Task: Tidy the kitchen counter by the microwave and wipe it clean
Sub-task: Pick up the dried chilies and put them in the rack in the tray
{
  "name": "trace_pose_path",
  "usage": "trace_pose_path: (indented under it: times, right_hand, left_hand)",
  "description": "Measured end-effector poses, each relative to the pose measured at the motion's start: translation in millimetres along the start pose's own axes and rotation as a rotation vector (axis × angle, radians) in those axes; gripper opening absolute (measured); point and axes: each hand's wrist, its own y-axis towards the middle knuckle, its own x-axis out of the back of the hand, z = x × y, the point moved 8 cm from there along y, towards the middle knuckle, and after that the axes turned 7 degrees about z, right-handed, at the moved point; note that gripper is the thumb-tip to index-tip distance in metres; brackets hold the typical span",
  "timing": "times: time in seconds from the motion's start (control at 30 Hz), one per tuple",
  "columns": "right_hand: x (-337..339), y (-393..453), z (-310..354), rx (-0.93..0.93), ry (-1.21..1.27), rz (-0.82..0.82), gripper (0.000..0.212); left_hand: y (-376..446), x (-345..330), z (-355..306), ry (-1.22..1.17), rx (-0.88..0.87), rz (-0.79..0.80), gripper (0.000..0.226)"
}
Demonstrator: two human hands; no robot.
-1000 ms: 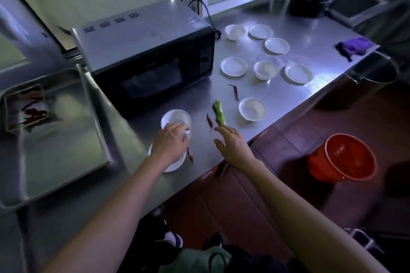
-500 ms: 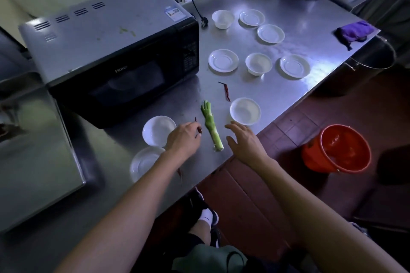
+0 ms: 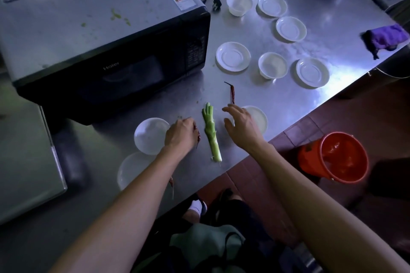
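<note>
A working kitchen: a stainless-steel counter (image 3: 277,95) carries a black microwave (image 3: 106,35) at the left, white saucers and bowls (image 3: 273,67) at the far right, and a leek stalk (image 3: 210,133) near the front edge.

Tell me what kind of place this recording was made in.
Most likely a working kitchen, perhaps a commercial one. A microwave sits on a stainless steel counter, white saucers and small bowls are spread out beside it, and a leek stalk and dried chilli lie by the hands.
</note>
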Motion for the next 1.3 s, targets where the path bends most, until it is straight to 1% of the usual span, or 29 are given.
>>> trace_pose_path:
  times: [0.13, 0.27, 0.53, 0.63, 0.7, 0.83, 1.0, 1.17, 1.3]
  right_hand:
    - [-0.5, 20.1, -7.5, 0.015, -0.008, 0.043, 0.035]
    - [-1.7, 36.9, -15.2, 0.069, -0.025, 0.079, 0.035]
    - [2.2, 66.2, -34.6, 0.137, 0.054, 0.125, 0.033]
    - [14.2, 80.5, -55.5, 0.028, 0.170, 0.077, 0.034]
    - [21.0, 90.9, -70.3, -0.053, 0.211, 0.060, 0.033]
    - [24.8, 110.2, -86.4, -0.106, 0.202, 0.090, 0.031]
    - [9.7, 128.6, -92.8, -0.171, 0.110, 0.183, 0.029]
    - [0.1, 139.0, -90.8, -0.145, 0.039, 0.224, 0.017]
    - [-5.0, 145.3, -85.4, -0.080, -0.017, 0.214, 0.017]
  left_hand:
    - [3.0, -13.2, 1.5, -0.015, 0.072, 0.033, 0.007]
    - [4.3, -20.7, 0.9, -0.021, 0.143, 0.042, 0.013]
    - [7.7, -20.3, -3.2, -0.020, 0.222, -0.123, 0.017]
    - [12.1, -20.8, -3.3, 0.002, 0.245, -0.178, 0.014]
    - [14.5, -22.7, -1.0, -0.009, 0.281, -0.186, 0.012]
    - [19.8, -26.1, 2.4, -0.032, 0.345, -0.169, 0.011]
    - [20.4, -28.4, 3.4, 0.064, 0.366, -0.136, 0.008]
    - [19.2, -31.5, 0.5, 0.111, 0.380, -0.119, 0.005]
    - [17.2, -22.1, -2.1, 0.070, 0.409, -0.166, 0.009]
